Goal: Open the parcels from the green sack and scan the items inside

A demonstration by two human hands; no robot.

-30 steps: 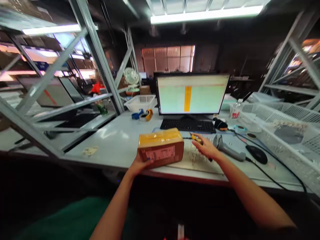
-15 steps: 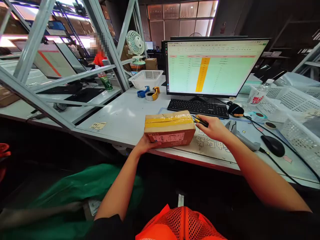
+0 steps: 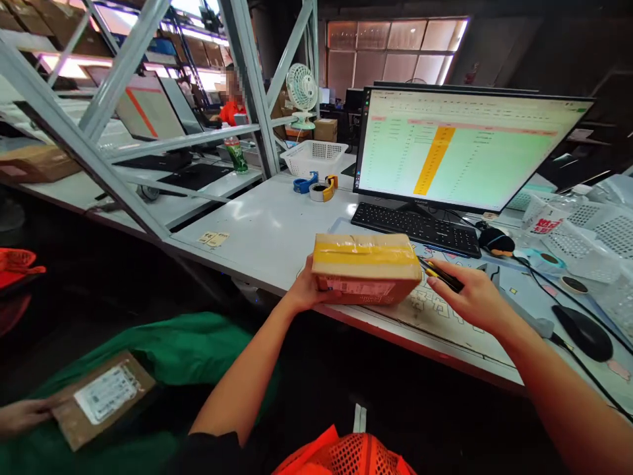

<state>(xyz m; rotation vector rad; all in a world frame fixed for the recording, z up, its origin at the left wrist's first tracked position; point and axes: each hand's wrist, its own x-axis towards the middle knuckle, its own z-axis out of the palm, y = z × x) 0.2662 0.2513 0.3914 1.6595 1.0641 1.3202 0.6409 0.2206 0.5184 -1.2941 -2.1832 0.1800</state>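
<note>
A brown cardboard box (image 3: 368,270) with yellow tape along its top and a label on its front side is at the desk's front edge. My left hand (image 3: 307,289) grips its left end, thumb across the front face and the other fingers partly hidden behind. In my right hand (image 3: 467,290) is a black and yellow box cutter (image 3: 448,277), its tip at the box's upper right end; whether it touches the cardboard I cannot tell.
Behind the box stand a keyboard (image 3: 415,227) and a monitor (image 3: 459,152). Tape dispensers (image 3: 324,190) lie farther left. A scanner (image 3: 527,316) and mouse (image 3: 582,332) sit at right. At lower left another person's hand (image 3: 24,417) holds a labelled parcel (image 3: 103,399) over a green sack (image 3: 198,346).
The view has swung left, so the desk appears farther right. Both my hands keep their holds at the box. Another person's hand has lifted a labelled parcel into clear sight at lower left.
</note>
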